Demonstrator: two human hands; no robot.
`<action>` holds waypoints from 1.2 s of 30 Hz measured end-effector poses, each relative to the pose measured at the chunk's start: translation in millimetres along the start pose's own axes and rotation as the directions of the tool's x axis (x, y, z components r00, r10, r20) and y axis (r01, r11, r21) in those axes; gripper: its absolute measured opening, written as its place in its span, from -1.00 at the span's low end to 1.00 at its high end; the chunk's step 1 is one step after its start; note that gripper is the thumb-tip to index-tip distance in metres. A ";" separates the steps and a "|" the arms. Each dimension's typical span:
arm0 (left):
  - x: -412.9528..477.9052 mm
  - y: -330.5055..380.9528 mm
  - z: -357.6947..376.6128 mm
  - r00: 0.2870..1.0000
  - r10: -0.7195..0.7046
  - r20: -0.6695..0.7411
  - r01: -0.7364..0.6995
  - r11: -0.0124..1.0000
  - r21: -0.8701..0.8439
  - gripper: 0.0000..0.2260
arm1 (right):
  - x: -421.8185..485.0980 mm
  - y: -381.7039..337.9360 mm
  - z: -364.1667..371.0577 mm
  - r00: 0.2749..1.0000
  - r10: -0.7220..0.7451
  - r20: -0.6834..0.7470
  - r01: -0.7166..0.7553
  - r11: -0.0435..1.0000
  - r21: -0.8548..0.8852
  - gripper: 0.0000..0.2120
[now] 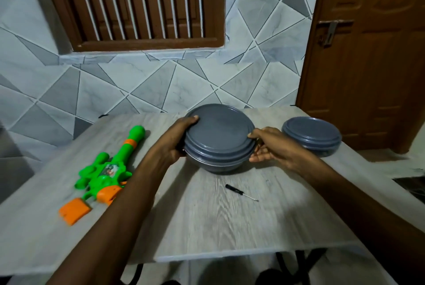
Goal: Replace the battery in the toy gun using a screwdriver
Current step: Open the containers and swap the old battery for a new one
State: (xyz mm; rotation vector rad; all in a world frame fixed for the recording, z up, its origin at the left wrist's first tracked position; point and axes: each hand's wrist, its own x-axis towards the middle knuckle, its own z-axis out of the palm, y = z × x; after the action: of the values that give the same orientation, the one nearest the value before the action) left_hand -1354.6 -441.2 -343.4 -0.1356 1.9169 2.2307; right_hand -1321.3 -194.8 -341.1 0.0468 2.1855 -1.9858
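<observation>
The green and orange toy gun [108, 169] lies flat at the left of the grey table [207, 227], untouched. The left hand [174, 139] and right hand [273, 146] grasp opposite sides of a big lidded bowl [218, 137], thumbs on the lid's edge. The small screwdriver [239, 192] lies just in front of it, and a smaller lidded bowl [311, 134] stands at the right.

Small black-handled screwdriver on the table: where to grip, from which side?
The small black-handled screwdriver lies flat on the grey wood-grain table, thin metal shaft pointing near-right. Pinch its black handle from above, fingers across its width; the shaft looks too slim for a secure hold. The left hand and right hand grip the grey lidded bowl.
</observation>
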 end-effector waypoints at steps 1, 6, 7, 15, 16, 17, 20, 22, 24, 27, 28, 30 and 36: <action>-8.3 -1.2 -1.7 1.000 0.002 0.000 -0.002 1.000 -0.011 -0.56 | -5.5 -1.7 1.0 1.000 -0.005 -0.017 0.004 0.998 -0.057 -0.83; -48.6 -7.1 -11.3 0.998 -0.006 0.056 0.011 0.997 -0.082 -0.64 | -19.4 -22.1 11.0 0.975 -0.220 -0.023 0.198 0.917 -0.346 -0.51; -58.9 -7.3 -9.1 0.995 -0.012 0.096 0.019 0.997 -0.073 -0.68 | -20.0 -28.7 13.0 0.970 -0.240 0.044 0.238 0.895 -0.378 -0.50; -100.9 -6.0 -9.5 0.968 -0.091 0.233 0.082 0.996 0.046 -0.66 | -24.5 -65.9 45.2 0.909 -0.071 0.412 0.356 0.648 -0.673 -0.56; -102.4 -6.2 -11.7 0.968 -0.092 0.232 0.082 0.995 0.052 -0.66 | -24.4 -66.8 50.0 0.910 -0.068 0.410 0.358 0.628 -0.691 -0.54; -103.4 -6.8 -14.2 0.969 -0.092 0.228 0.081 0.995 0.054 -0.68 | -24.6 -67.5 54.3 0.913 -0.070 0.403 0.361 0.601 -0.713 -0.52; -106.2 -10.8 -22.6 0.971 -0.088 0.222 0.077 0.995 0.058 -0.71 | -26.0 -65.8 67.7 0.914 -0.096 0.395 0.385 0.516 -0.765 -0.49; -106.8 -13.8 -25.8 0.972 -0.085 0.218 0.077 0.996 0.046 -0.72 | -26.4 -63.5 75.3 0.903 -0.115 0.415 0.416 0.486 -0.769 -0.47; -107.7 -16.7 -28.5 0.974 -0.095 0.205 0.094 0.995 0.011 -0.74 | -26.3 -62.7 80.6 0.910 -0.144 0.388 0.406 0.501 -0.764 -0.45; -106.5 -20.4 -33.6 0.977 -0.107 0.183 0.114 0.993 -0.025 -0.72 | -26.5 -62.5 85.4 0.934 -0.184 0.306 0.357 0.468 -0.809 -0.42; -106.5 -21.2 -35.2 0.978 -0.109 0.178 0.117 0.993 -0.035 -0.72 | -26.6 -62.0 86.6 0.942 -0.191 0.276 0.334 0.452 -0.827 -0.41; -105.7 -22.1 -38.2 0.981 -0.095 0.171 0.106 0.993 -0.056 -0.75 | -29.2 -59.7 87.8 0.958 -0.212 0.194 0.272 0.451 -0.850 -0.39; -107.6 -21.7 -37.3 0.989 -0.011 0.149 0.022 0.997 -0.078 -0.78 | -41.6 -59.8 90.9 0.979 -0.173 0.110 0.173 0.409 -0.896 -0.29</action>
State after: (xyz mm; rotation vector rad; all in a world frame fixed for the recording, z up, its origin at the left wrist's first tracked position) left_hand -1247.2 -484.6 -349.1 0.0030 1.7458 2.2390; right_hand -1278.7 -286.6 -283.5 -0.3503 3.0348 -0.5544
